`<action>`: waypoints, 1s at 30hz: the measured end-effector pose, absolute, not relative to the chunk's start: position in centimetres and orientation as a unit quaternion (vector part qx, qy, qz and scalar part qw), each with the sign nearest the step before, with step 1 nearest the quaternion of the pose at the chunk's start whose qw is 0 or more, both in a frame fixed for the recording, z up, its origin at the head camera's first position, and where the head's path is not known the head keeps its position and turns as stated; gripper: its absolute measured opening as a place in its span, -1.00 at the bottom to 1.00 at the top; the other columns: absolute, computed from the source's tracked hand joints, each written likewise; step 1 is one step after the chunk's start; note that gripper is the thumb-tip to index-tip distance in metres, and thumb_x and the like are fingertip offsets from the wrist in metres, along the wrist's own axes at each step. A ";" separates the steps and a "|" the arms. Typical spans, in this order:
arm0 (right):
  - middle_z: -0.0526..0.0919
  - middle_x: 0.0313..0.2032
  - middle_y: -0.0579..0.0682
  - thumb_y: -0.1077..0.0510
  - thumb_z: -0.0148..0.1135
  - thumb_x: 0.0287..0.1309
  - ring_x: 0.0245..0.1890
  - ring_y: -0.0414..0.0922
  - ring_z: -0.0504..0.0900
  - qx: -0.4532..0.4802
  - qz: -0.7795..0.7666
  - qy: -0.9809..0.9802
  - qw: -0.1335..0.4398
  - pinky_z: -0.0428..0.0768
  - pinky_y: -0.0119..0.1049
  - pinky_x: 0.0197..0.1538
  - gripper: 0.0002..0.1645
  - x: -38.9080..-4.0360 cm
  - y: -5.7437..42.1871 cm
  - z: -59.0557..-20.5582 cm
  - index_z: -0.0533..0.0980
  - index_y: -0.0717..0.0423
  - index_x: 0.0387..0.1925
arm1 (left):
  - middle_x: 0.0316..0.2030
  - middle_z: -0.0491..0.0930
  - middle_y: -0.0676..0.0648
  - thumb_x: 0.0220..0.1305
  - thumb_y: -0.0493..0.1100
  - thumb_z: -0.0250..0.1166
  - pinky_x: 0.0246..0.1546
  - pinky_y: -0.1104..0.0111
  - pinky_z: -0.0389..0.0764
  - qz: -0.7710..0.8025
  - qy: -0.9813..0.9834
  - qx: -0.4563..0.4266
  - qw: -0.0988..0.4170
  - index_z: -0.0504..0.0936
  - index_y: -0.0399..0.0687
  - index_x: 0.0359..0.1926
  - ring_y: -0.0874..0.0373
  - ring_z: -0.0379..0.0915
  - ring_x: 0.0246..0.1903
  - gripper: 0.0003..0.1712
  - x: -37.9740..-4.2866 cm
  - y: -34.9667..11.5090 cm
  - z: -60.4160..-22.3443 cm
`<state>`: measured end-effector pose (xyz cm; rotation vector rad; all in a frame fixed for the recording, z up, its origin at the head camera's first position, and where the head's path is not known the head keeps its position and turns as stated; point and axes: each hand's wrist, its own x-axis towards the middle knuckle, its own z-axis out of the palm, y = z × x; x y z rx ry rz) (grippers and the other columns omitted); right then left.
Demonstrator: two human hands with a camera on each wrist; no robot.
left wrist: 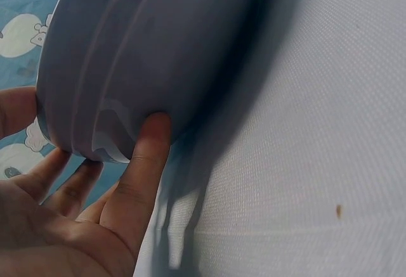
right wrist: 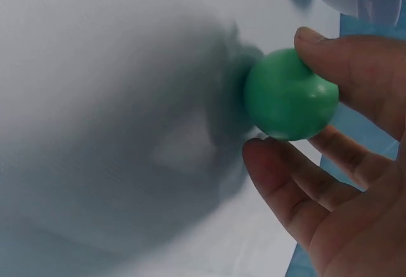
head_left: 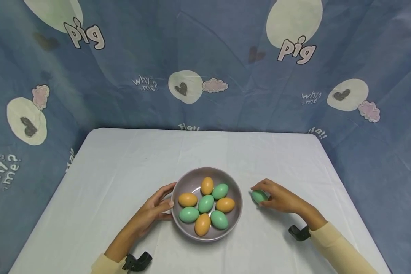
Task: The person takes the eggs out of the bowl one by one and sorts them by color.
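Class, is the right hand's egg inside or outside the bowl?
Outside: the green egg is at the right hand, apart from the bowl.

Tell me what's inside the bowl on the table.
The bowl holds four orange eggs and four green eggs. Bare patches of its inside show between them; whatever lies directly beneath them is covered and can't be seen.
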<state>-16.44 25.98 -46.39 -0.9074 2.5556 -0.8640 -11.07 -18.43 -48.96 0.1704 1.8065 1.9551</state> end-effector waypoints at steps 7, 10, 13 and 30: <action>0.54 0.10 0.16 0.22 0.43 0.12 0.03 0.02 0.57 -0.292 -0.302 0.894 0.157 0.70 -0.21 -0.11 -0.40 -16.5 25.9 -45.7 0.50 0.27 0.20 | 0.57 -0.09 -0.21 0.45 -0.16 0.15 0.02 0.05 0.67 0.719 0.652 0.063 0.233 0.07 0.04 0.55 -0.31 0.29 0.34 -0.26 -10.9 -18.6 -49.4; 0.54 0.10 0.18 0.18 0.43 0.13 0.06 0.09 0.56 -0.285 -0.305 0.895 0.157 0.70 -0.21 -0.11 -0.39 -16.6 25.9 -45.4 0.50 0.26 0.21 | 0.57 -0.09 -0.20 0.46 -0.16 0.14 0.02 0.06 0.67 0.717 0.654 0.069 0.232 0.08 0.05 0.55 -0.32 0.28 0.34 -0.26 -11.0 -18.7 -49.3; 0.54 0.10 0.20 0.17 0.44 0.13 0.09 0.16 0.55 -0.285 -0.302 0.897 0.152 0.69 -0.20 -0.11 -0.39 -16.8 25.9 -45.2 0.50 0.26 0.20 | 0.57 -0.09 -0.20 0.46 -0.16 0.14 0.02 0.06 0.67 0.714 0.657 0.069 0.232 0.08 0.07 0.55 -0.33 0.28 0.35 -0.27 -11.1 -18.7 -49.3; 0.54 0.13 0.13 0.23 0.41 0.16 0.09 0.10 0.57 -0.309 -0.274 0.905 0.099 0.70 -0.16 -0.08 -0.41 -17.2 25.3 -42.0 0.50 0.18 0.23 | 0.57 -0.08 -0.19 0.45 -0.17 0.15 0.02 0.06 0.67 0.717 0.653 0.071 0.233 0.07 0.08 0.55 -0.30 0.25 0.37 -0.25 -11.0 -18.5 -49.1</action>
